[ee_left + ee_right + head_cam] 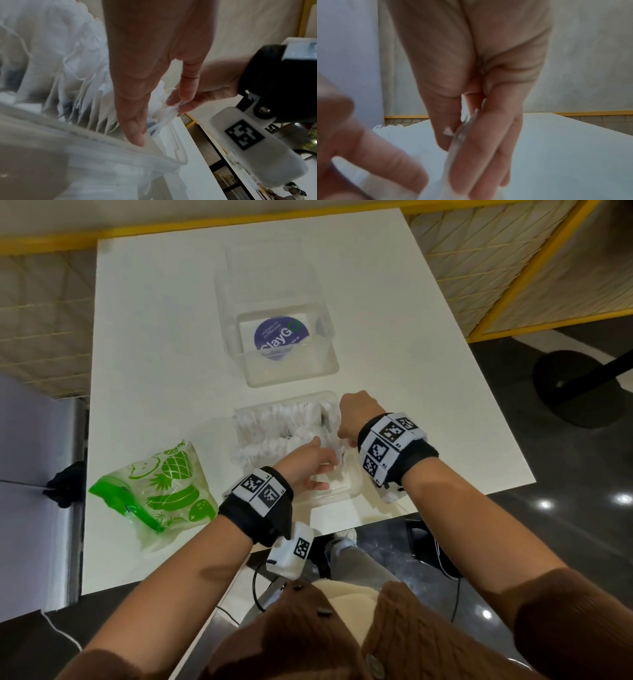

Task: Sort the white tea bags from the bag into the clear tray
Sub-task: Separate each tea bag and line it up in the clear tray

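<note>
Tea bags [274,422]: white, stood in packed rows inside the clear tray, strings loose over the tops; seen close in the left wrist view [82,86] as a fringe of upright sachets
Clear tray [349,487]: shallow transparent box near the front edge of the table, just this side of the taller clear container; near rim and corner sharp in the left wrist view [178,152]
Right hand [358,416]: over the right end of the tray, thumb and fingers pressed together on a small bunch of white tea bags; pinch plain in the left wrist view [202,92] and the right wrist view [471,108], sachet edges squeezed flat between the digits
Left hand [308,465]: fingers straight and relaxed, reaching down into the near right part of the tray beside the rows, gripping nothing; thumb tip at the tray's rim in the left wrist view [145,56]; blurred at the lower left of the right wrist view [359,155]
Hands together: close, almost touching, both at the tray's right end
Bag [161,491]: clear plastic with green fruit print and green zip strip, lying flat and crumpled on the table, left of the tray, well apart from both hands
Clear container [226,313]: tall transparent box behind the tray, round purple label seen through it
Table [154,337]: white, square-edged, bearing all of these
</note>
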{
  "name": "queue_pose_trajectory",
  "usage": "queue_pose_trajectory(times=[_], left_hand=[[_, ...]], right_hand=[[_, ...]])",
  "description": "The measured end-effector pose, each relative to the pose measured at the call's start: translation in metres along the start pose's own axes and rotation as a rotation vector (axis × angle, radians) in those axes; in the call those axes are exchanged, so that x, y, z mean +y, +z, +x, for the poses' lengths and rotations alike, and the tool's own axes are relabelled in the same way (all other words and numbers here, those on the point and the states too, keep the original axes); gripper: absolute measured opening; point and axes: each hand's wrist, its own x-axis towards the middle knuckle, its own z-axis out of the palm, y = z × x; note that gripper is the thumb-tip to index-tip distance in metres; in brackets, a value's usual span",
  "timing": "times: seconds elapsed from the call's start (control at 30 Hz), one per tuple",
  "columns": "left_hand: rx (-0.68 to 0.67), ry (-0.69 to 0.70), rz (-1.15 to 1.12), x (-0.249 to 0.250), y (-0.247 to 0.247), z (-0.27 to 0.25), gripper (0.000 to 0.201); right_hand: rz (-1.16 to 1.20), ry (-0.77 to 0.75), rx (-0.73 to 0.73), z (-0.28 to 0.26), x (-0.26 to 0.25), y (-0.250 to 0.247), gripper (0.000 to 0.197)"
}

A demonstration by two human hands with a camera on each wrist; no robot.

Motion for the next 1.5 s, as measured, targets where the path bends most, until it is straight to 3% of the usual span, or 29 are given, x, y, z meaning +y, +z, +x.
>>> queue_pose_trajectory(times=[0.13,0.27,0.37,0.5,0.6,0.67,0.73,0.8,0.93,1.03,1.23,1.33,1.4,1.5], left_hand=[[-0.047,-0.023,0.066,0.0,-0.002,-0.004,0.031],[-0.012,0.001,0.12,0.001,-0.005,-0.013,0.032],[0.029,0.101,0.252,0.007,-0.015,-0.03,0.026],[0.269,0.352,0.367,0.012,-0.051,-0.062,0.015],[0.539,0.407,0.436,0.005,-0.076,-0.074,0.046],[0.545,0.303,0.525,-0.003,-0.079,-0.072,0.079],[0.479,0.208,0.59,-0.011,-0.074,-0.065,0.099],[0.458,0.17,0.615,-0.017,-0.07,-0.056,0.106],[0.488,0.147,0.575,-0.021,-0.071,-0.044,0.113],[0.528,0.152,0.508,-0.022,-0.077,-0.039,0.113],[0.544,0.063,0.429,-0.034,-0.087,-0.03,0.094],[0.529,0.052,0.411,-0.038,-0.094,-0.025,0.064],[0.519,0.053,0.427,-0.04,-0.097,-0.023,0.048],[0.525,0.095,0.407,-0.042,-0.096,-0.022,0.036]], right_hand=[[0.033,0.0,0.059,0.006,-0.005,0.006,0.026],[0.152,0.014,-0.026,0.006,-0.005,0.014,0.018],[0.195,0.014,-0.061,0.001,0.001,0.012,0.042],[0.287,0.033,-0.115,-0.001,0.01,0.007,0.048],[0.265,0.019,-0.092,0.0,0.012,0.005,0.041],[0.227,0.014,-0.064,0.0,0.01,0.007,0.037],[0.241,0.016,-0.07,0.001,0.009,0.012,0.036],[0.274,0.014,-0.085,0.0,0.009,0.016,0.037],[0.404,0.012,-0.078,-0.002,0.019,0.013,0.057],[0.339,-0.029,-0.026,-0.004,0.027,0.008,0.053],[0.404,-0.031,0.009,-0.001,0.03,0.021,0.024],[0.377,-0.044,0.02,-0.002,0.03,0.02,0.026],[0.288,-0.1,0.06,-0.008,0.029,0.015,0.028],[0.197,-0.27,0.046,-0.024,0.015,0.012,0.013]])
